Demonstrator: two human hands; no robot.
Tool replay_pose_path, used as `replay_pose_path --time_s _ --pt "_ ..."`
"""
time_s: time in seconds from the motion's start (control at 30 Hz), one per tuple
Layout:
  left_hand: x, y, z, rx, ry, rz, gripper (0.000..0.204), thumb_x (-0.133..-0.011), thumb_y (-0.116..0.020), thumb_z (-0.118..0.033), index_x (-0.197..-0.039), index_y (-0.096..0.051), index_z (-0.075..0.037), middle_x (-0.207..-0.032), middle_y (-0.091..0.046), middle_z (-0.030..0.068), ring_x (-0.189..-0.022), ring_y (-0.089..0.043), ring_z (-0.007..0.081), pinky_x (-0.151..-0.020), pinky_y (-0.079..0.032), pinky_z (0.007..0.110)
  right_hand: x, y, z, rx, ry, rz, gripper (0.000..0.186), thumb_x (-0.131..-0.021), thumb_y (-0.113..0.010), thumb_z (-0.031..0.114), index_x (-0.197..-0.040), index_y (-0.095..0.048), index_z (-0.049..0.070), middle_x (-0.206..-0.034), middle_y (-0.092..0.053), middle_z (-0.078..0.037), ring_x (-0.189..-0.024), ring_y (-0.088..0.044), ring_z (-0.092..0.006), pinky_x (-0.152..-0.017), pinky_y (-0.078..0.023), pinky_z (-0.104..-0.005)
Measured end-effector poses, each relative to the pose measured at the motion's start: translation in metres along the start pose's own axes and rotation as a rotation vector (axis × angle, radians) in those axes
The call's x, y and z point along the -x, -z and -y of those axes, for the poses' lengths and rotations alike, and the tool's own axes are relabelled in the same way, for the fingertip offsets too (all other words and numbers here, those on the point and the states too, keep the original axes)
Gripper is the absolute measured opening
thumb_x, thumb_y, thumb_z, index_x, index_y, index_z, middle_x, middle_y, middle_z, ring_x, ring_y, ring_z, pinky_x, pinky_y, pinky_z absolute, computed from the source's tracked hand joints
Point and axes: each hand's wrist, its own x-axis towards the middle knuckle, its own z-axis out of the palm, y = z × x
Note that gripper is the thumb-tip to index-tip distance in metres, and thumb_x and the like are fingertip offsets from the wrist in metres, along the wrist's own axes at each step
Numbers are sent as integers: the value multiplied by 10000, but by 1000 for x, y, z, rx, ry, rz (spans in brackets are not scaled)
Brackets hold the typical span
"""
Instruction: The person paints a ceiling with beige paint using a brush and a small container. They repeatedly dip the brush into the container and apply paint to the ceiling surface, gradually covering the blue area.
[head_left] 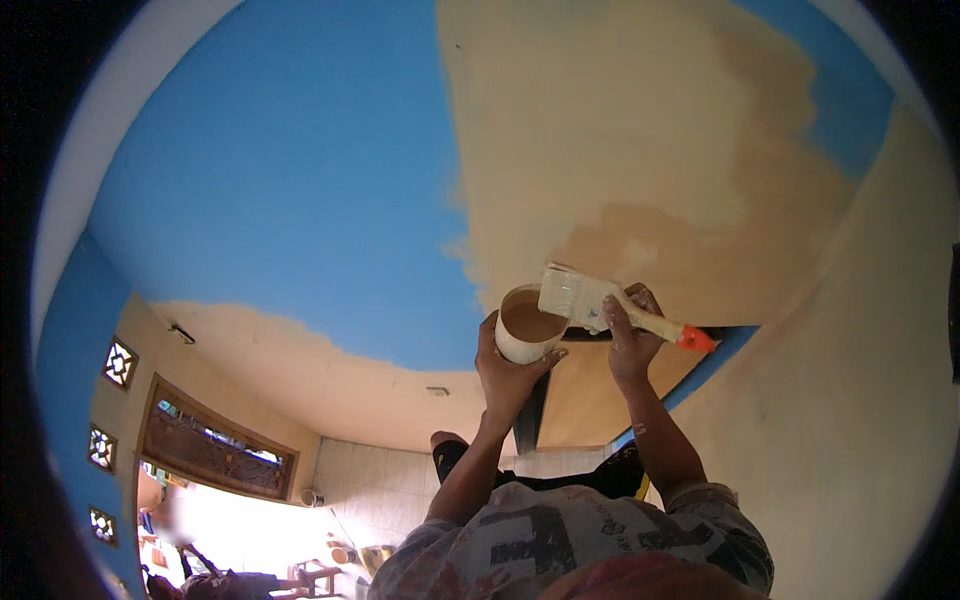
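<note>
My left hand [507,372] is wrapped round a white paint cup [528,346], which is partly filled with beige-brown paint [530,318]. In my right hand [632,335] is a wide flat paintbrush [575,294] with a pale wooden handle and a red end [697,339]. Paint coats the brush head, which lies level beside the cup's rim, partly over its right side. Just beyond both hands stands the wall [590,120], covered in beige paint with darker, wet-looking patches at the right. Blue paint [300,180] covers its left part.
A wooden door [583,392] in a dark frame is below my hands. At the lower left are a bright doorway with a carved transom [215,437], patterned vent blocks [120,362] and a person [215,582]. A wooden stool [318,577] and pots stand on the tiled floor [372,487].
</note>
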Motion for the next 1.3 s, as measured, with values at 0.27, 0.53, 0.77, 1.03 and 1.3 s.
replay_pose_path --time_s 0.27,0.53,0.77,1.03,1.3 --pt "-1 -3 2 17 -28 -51 863 -520 -946 -217 -1220 -486 -9 -1096 -639 155 -1014 -636 274 -856 -530 386 -12 3 12 -59 21 70 169 -868 -655 34 -797 -502 44 -761 -498 17 -697 -461 -37 -620 -388 -197" --pt "-18 -11 3 -38 -165 -68 863 -501 -951 -266 -1196 -505 -14 -1091 -614 152 -991 -628 298 -835 -526 402 -27 6 20 -27 58 136 135 -858 -652 35 -792 -535 21 -779 -502 -3 -690 -466 -65 -613 -382 -220" --pt "-24 -9 -8 -84 -233 -78 870 -488 -950 -287 -1188 -512 -13 -1087 -594 151 -993 -603 337 -837 -507 420 -33 4 24 -38 59 133 105 -885 -634 46 -855 -536 22 -811 -520 -1 -742 -486 -64 -659 -420 -221" --pt "-26 -9 -8 -72 -239 -72 888 -464 -949 -288 -1183 -509 -7 -1094 -589 162 -1010 -580 360 -856 -490 436 -33 3 39 -102 -115 128 177 -887 -664 67 -1012 -561 -4 -918 -590 -21 -817 -547 -74 -752 -489 -230" --pt "-20 -6 -8 -140 -225 -53 902 -457 -960 -279 -1188 -505 -9 -1076 -595 156 -986 -606 325 -832 -512 413 -30 5 46 131 -17 288 288 -862 -683 65 -1132 -645 -27 -989 -618 -63 -860 -574 -100 -750 -475 -229"
